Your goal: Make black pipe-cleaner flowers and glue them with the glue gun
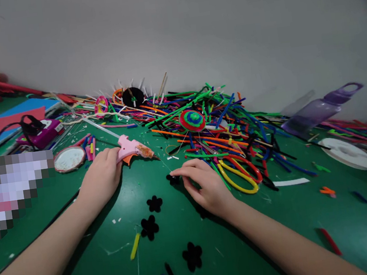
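My left hand [100, 178] is wrapped round the handle of a pink hot glue gun [128, 147], whose stained nozzle points right. A clear glue stick [103, 128] sticks out of its back. A thin glue strand runs from the nozzle toward my right fingertips. My right hand [203, 182] has its thumb and fingers closed at a small black flower [173, 179], partly hidden by them. Nearer to me, more black flowers lie flat on the table: one [155, 203], a second [149, 227] and a third [192, 256].
A heap of coloured pipe cleaners [166, 112] spreads along the wall, with a round red, green and blue piece [192, 121] on it. Scissors with yellow and red handles [237, 175] lie right of my hand. Further out are a purple bottle [315, 113], white spool [348, 154] and purple power adapter [41, 134].
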`<state>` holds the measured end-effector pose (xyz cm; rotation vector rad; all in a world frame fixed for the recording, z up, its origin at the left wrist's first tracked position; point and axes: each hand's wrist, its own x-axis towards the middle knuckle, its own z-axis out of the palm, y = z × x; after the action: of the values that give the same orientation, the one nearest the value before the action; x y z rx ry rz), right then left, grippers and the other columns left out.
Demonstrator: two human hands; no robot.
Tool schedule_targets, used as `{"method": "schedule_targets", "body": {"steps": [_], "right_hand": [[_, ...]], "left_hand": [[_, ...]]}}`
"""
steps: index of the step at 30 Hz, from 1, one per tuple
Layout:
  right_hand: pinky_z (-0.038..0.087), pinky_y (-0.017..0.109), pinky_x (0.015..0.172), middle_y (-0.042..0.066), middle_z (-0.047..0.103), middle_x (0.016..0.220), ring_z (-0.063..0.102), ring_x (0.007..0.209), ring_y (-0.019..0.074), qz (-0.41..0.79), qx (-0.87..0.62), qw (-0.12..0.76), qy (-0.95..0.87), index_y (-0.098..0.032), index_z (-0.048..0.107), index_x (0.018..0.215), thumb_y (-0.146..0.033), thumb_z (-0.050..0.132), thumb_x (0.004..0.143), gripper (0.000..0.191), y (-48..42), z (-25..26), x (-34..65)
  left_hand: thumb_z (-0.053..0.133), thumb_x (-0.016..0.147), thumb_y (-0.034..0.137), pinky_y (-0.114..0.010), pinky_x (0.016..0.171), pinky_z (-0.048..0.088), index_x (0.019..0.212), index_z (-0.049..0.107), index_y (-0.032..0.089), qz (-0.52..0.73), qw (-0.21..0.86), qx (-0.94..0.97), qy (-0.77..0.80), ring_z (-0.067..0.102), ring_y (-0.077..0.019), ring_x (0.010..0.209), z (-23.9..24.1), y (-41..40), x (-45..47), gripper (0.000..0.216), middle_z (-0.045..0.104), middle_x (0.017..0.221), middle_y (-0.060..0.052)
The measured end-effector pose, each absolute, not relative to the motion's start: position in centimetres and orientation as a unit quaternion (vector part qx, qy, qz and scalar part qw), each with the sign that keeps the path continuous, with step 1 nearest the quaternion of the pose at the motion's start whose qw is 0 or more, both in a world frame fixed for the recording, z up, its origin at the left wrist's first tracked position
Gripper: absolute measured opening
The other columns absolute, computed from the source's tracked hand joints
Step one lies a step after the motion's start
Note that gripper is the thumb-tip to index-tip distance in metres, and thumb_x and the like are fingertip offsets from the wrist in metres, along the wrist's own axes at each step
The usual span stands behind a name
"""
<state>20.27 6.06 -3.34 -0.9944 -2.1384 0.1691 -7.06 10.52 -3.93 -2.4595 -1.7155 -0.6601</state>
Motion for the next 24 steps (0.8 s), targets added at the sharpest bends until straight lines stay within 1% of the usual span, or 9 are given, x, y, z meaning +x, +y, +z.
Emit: {"method": "schedule_targets", "body": {"steps": [4, 6, 11, 17, 21, 24], "right_hand": [[0.053, 0.039, 0.086, 0.008, 0.069, 0.096, 0.064, 0.095, 0.0213, 0.034, -0.393, 0.354, -0.848, -0.021, 0.068, 0.104, -0.003, 0.047, 0.085, 0.033, 5.9, -3.5, 20.4], [0.051, 0.04, 0.089, 0.008, 0.069, 0.096, 0.064, 0.096, 0.0215, 0.025, -0.389, 0.35, -0.852, -0.019, 0.067, 0.103, -0.001, 0.046, 0.084, 0.033, 6.0, -3.5, 20.4], [0.049, 0.04, 0.087, 0.007, 0.07, 0.093, 0.065, 0.094, 0.0215, 0.009, -0.391, 0.352, -0.851, -0.021, 0.065, 0.101, -0.003, 0.046, 0.086, 0.03, 6.0, -3.4, 20.4], [0.05, 0.041, 0.086, 0.006, 0.071, 0.095, 0.065, 0.091, 0.0219, -0.007, -0.402, 0.397, -0.825, -0.022, 0.062, 0.106, -0.006, 0.048, 0.087, 0.028, 5.8, -2.7, 20.1], [0.051, 0.039, 0.083, 0.005, 0.071, 0.092, 0.065, 0.089, 0.0212, -0.009, -0.381, 0.423, -0.822, -0.023, 0.062, 0.105, -0.007, 0.05, 0.087, 0.026, 5.3, -0.4, 19.1], [0.052, 0.034, 0.082, 0.005, 0.071, 0.091, 0.065, 0.088, 0.0187, 0.003, -0.311, 0.428, -0.849, -0.02, 0.063, 0.104, -0.006, 0.053, 0.088, 0.023, 5.4, 2.2, 17.2]], "left_hand": [[0.036, 0.094, 0.026, -0.048, 0.086, 0.053, 0.114, 0.057, 0.006, -0.212, 0.036, -0.8, -0.56, 0.062, -0.0325, 0.098, -3.9, 10.5, -7.1, 0.035, 0.065, 0.106, -0.021], [0.036, 0.095, 0.026, -0.048, 0.087, 0.052, 0.114, 0.057, 0.006, -0.211, 0.034, -0.799, -0.562, 0.062, -0.0327, 0.099, -3.9, 10.5, -7.1, 0.035, 0.065, 0.107, -0.021], [0.035, 0.095, 0.027, -0.048, 0.087, 0.052, 0.114, 0.056, 0.008, -0.211, 0.025, -0.797, -0.566, 0.061, -0.0326, 0.099, -3.9, 10.5, -7.0, 0.034, 0.065, 0.106, -0.021], [0.036, 0.094, 0.022, -0.047, 0.086, 0.052, 0.114, 0.056, 0.009, -0.21, 0.023, -0.794, -0.571, 0.061, -0.0309, 0.098, -3.9, 10.5, -6.9, 0.031, 0.064, 0.104, -0.018], [0.037, 0.095, 0.02, -0.045, 0.088, 0.051, 0.115, 0.055, 0.011, -0.206, 0.019, -0.793, -0.572, 0.06, -0.0283, 0.1, -4.0, 10.4, -6.9, 0.029, 0.065, 0.107, -0.016], [0.037, 0.095, 0.018, -0.045, 0.087, 0.051, 0.115, 0.056, 0.01, -0.204, 0.014, -0.792, -0.575, 0.06, -0.0285, 0.099, -4.2, 10.4, -6.9, 0.029, 0.065, 0.105, -0.017]]}}
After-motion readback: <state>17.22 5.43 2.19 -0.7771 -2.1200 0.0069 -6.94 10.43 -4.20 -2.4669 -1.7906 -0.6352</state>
